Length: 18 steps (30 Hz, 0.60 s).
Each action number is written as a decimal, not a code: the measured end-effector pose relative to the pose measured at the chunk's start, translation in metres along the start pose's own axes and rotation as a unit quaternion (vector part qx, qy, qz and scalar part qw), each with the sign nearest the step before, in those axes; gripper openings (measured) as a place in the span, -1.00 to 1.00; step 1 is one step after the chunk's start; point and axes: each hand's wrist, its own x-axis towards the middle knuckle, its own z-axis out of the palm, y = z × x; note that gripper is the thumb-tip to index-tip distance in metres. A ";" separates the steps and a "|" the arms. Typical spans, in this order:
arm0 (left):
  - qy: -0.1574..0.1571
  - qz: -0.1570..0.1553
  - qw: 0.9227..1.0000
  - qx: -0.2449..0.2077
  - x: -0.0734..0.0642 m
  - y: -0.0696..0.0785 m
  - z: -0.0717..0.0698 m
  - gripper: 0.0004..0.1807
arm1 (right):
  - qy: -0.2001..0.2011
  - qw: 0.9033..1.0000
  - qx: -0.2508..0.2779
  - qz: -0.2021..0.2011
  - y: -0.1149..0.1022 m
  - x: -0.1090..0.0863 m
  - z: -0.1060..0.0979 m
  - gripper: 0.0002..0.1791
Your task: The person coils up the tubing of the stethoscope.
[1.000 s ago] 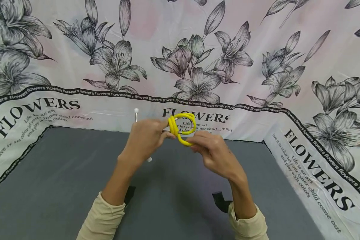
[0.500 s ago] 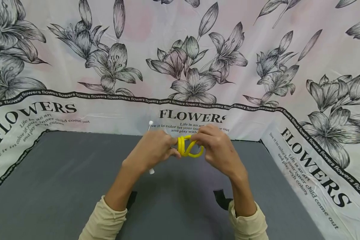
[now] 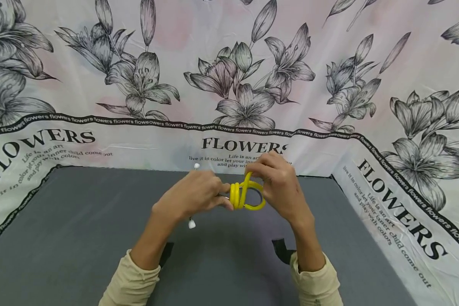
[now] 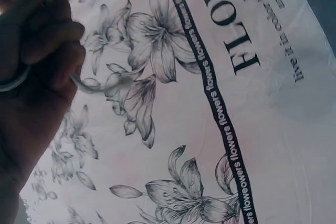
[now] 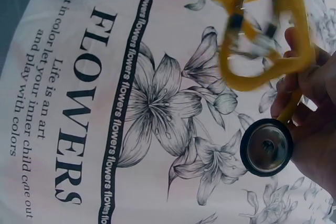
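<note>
Left hand: we are seeing its fingers clamping on the metal ear tubes, just beside the yellow turns.
Right hand: its fingers are pinching the yellow tubing, with the chest piece hanging just beside them in the right wrist view.
Stethoscope: we are finding it between both hands, above the surface, its tubing circling the ear tubes in close turns and leaving a wider loop toward the right hand.
Reason for the grips: we are judging that the left hand is serving as the anchor, while the right is holding a strand raised so the turns are lying snugly together.
White ear tips: they are poking out above and below the left hand, pointing away from the turns.
In the way: the left hand is covering part of the ear tubes, and from the head view we are losing the chest piece.
Around: patterned cloth is hanging behind the surface, and black pieces are showing beside the beige sleeves.
</note>
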 end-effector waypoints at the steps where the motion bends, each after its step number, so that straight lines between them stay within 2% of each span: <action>1: -0.008 0.009 1.000 -0.019 0.000 0.000 0.000 -0.66 | -0.001 1.000 0.011 -0.005 0.002 0.000 -0.001 -0.70; 5: -0.036 0.041 0.994 -0.090 -0.002 0.002 -0.003 -0.70 | -0.004 0.997 0.064 -0.032 0.011 -0.001 -0.004 -0.59; 9: -0.039 0.077 0.989 -0.124 -0.005 0.004 -0.005 -0.70 | -0.021 0.990 0.127 -0.049 0.020 -0.001 -0.004 -0.54; 13: -0.022 0.127 0.979 -0.157 -0.007 0.004 -0.007 -0.68 | -0.051 0.979 0.193 -0.052 0.026 -0.002 -0.004 -0.59; 15: -0.005 0.147 0.975 -0.166 -0.006 0.003 -0.008 -0.73 | -0.056 0.974 0.216 -0.049 0.028 -0.003 -0.004 -0.60; 18: 0.023 0.161 0.972 -0.169 -0.006 0.001 -0.011 -0.74 | -0.056 0.973 0.222 -0.035 0.031 -0.004 -0.005 -0.61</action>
